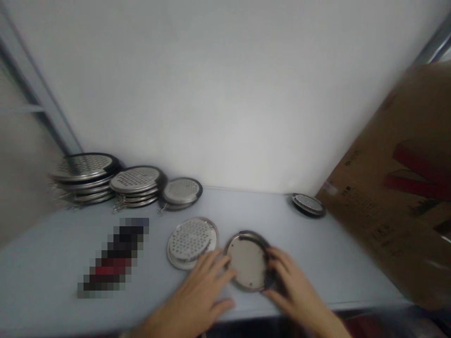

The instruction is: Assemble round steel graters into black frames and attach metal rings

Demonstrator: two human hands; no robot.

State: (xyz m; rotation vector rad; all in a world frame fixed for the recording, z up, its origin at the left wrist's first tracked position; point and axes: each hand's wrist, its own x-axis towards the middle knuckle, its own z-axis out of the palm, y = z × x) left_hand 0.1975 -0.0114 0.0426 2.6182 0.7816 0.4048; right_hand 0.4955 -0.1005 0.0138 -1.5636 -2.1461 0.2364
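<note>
— What are we looking at?

— We are looking down on a white wall (225, 84) rising behind a pale table (45, 286), with a printed cardboard box (394, 188) leaning in at right.

— And on the table?

— Three stacks of perforated metal discs (136, 180) are standing in a row along the wall, getting shorter from left to right. A lone perforated disc (308, 204) is sitting beside the box, and a pixelated object (112, 256) is lying at front left, too blurred to name.

— The hands?

— We are seeing them apart, on either side of a plain-faced round disc (247, 261) near the table's front edge. The right hand (296, 291) is curling its fingers over the rim. The left hand (193, 293) is pressing spread fingertips (225, 270) against it, though we cannot tell if it is gripping. A doubled perforated disc (192, 241) is lying just beside that hand.
</note>
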